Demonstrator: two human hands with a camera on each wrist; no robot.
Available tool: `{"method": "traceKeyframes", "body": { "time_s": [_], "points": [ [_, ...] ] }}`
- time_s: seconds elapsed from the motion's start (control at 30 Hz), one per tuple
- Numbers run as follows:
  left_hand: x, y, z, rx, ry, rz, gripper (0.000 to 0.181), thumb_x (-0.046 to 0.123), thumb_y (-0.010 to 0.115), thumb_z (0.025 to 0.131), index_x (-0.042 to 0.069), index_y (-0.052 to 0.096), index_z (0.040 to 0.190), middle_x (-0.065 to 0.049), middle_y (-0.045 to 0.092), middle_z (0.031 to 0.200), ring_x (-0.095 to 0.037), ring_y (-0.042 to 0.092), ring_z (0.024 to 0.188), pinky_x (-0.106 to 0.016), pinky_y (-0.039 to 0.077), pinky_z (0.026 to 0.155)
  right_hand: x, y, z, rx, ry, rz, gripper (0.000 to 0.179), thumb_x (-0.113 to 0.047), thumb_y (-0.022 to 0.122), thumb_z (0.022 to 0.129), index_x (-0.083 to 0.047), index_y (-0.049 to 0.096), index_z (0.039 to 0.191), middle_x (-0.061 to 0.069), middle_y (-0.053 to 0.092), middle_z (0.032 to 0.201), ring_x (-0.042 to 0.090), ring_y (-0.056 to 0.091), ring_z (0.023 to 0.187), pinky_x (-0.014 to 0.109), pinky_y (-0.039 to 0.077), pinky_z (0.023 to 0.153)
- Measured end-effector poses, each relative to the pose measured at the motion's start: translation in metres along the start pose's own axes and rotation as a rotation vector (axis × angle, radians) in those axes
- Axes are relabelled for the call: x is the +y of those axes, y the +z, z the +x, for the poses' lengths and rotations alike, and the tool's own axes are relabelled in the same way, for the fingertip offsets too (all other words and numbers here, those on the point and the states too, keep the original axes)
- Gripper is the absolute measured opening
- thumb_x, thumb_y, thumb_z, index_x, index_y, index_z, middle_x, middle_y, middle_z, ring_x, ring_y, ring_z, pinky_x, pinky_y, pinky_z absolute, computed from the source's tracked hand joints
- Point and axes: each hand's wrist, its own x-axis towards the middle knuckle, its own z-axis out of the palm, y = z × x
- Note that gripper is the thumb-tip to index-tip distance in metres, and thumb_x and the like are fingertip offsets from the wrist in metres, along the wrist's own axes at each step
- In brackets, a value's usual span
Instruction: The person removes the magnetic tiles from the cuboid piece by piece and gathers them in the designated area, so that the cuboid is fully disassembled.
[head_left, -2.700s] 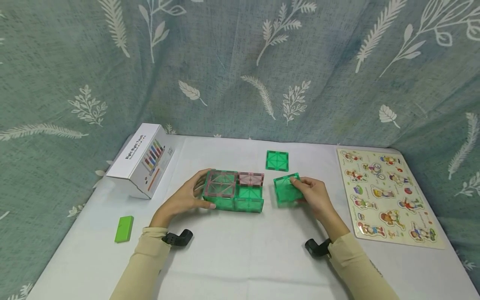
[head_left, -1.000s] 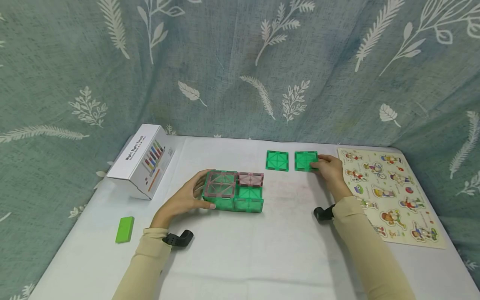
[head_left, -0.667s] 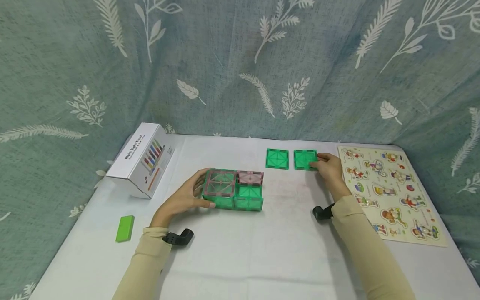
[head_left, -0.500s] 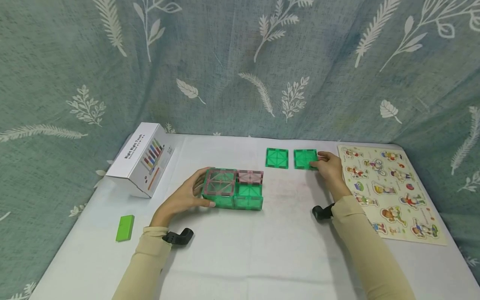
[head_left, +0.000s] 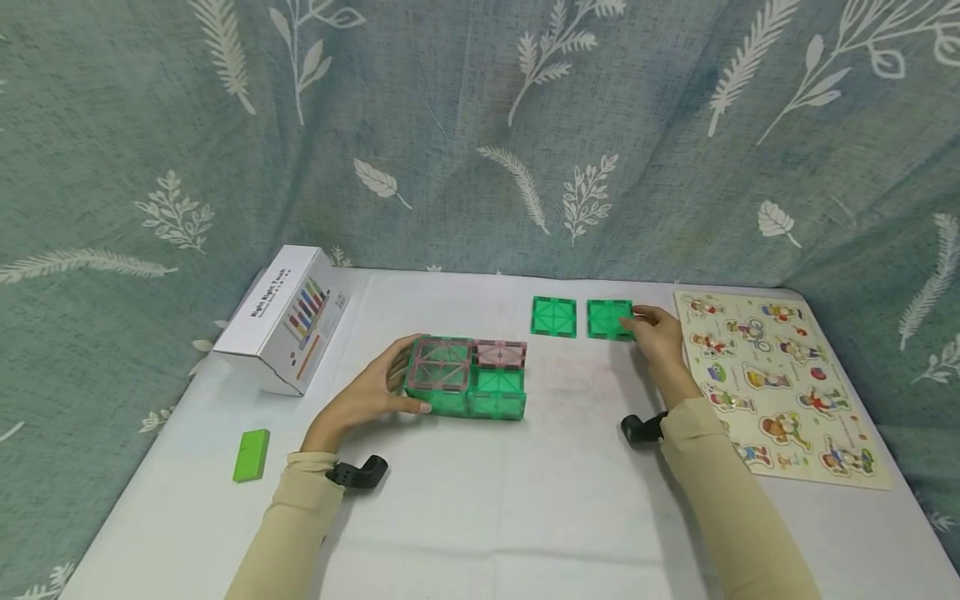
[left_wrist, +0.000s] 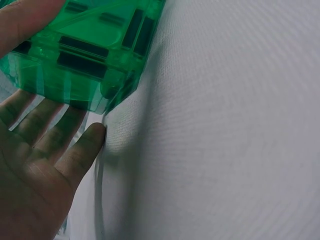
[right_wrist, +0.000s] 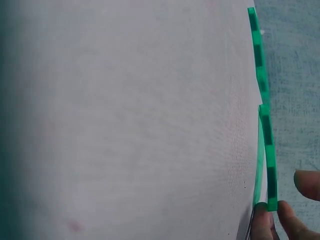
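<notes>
My left hand (head_left: 367,393) holds the left end of a box-like build of clear green and pink magnetic tiles (head_left: 442,367). Its thumb lies along the front and the fingers go round the far side, partly hidden. In the left wrist view the green wall of the build (left_wrist: 82,55) is close to the fingers. At the back right, my right hand (head_left: 658,337) pinches the right edge of a flat green magnetic tile (head_left: 606,319) between fingertips. A second green magnetic tile (head_left: 554,317) lies just left of it. The right wrist view has both tiles nearly edge-on.
A white printed box (head_left: 281,321) stands at the back left. In front of it lies a light green block (head_left: 251,455). A picture puzzle board (head_left: 780,387) is on the right, partly under the right sleeve. Patterned cloth hangs behind the white table (head_left: 480,517).
My right hand has carried its green tile from beside the build to the back right, in line with the other tile. My left hand has stayed on the build.
</notes>
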Motion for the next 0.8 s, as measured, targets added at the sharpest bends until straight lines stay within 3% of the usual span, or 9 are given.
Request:
{"method": "traceKeyframes", "body": {
  "time_s": [0.17, 0.47, 0.7, 0.8],
  "points": [
    [0.000, 0.000, 0.000, 0.006, -0.006, -0.001, 0.111, 0.010, 0.088, 0.074, 0.019, 0.019, 0.160, -0.014, 0.019, 0.168, -0.042, 0.014, 0.156, -0.055, 0.022, 0.127, 0.002, -0.002, 0.000, -0.009, -0.017, 0.010, 0.048, -0.023, 0.060, 0.099, -0.005, 0.054, 0.143, 0.020, 0.052, 0.141, 0.027, 0.053, 0.118, 0.031, 0.045, 0.092],
    [-0.002, 0.000, 0.001, 0.000, -0.001, -0.004, 0.111, 0.011, 0.088, 0.074, 0.018, 0.019, 0.160, -0.014, 0.020, 0.168, -0.042, 0.014, 0.156, -0.055, 0.021, 0.127, 0.003, -0.005, 0.004, -0.025, 0.042, 0.169, 0.045, -0.023, 0.059, 0.100, -0.003, 0.055, 0.140, 0.013, 0.050, 0.145, 0.011, 0.058, 0.106, 0.028, 0.050, 0.105],
    [-0.002, -0.001, 0.001, -0.006, -0.001, -0.008, 0.112, 0.010, 0.088, 0.075, 0.017, 0.017, 0.161, -0.015, 0.018, 0.168, -0.042, 0.013, 0.157, -0.056, 0.020, 0.128, -0.004, -0.008, 0.001, -0.042, 0.002, 0.108, 0.045, -0.026, 0.057, 0.101, -0.003, 0.055, 0.140, 0.014, 0.051, 0.144, 0.012, 0.056, 0.104, 0.025, 0.050, 0.097],
    [-0.002, -0.001, 0.001, -0.008, 0.000, -0.010, 0.112, 0.011, 0.088, 0.075, 0.017, 0.017, 0.161, -0.015, 0.017, 0.168, -0.042, 0.012, 0.157, -0.055, 0.020, 0.128, -0.009, -0.009, -0.005, -0.049, -0.037, 0.049, 0.045, -0.027, 0.055, 0.102, -0.003, 0.055, 0.140, 0.016, 0.052, 0.144, 0.017, 0.056, 0.112, 0.028, 0.049, 0.098]
  ]
}}
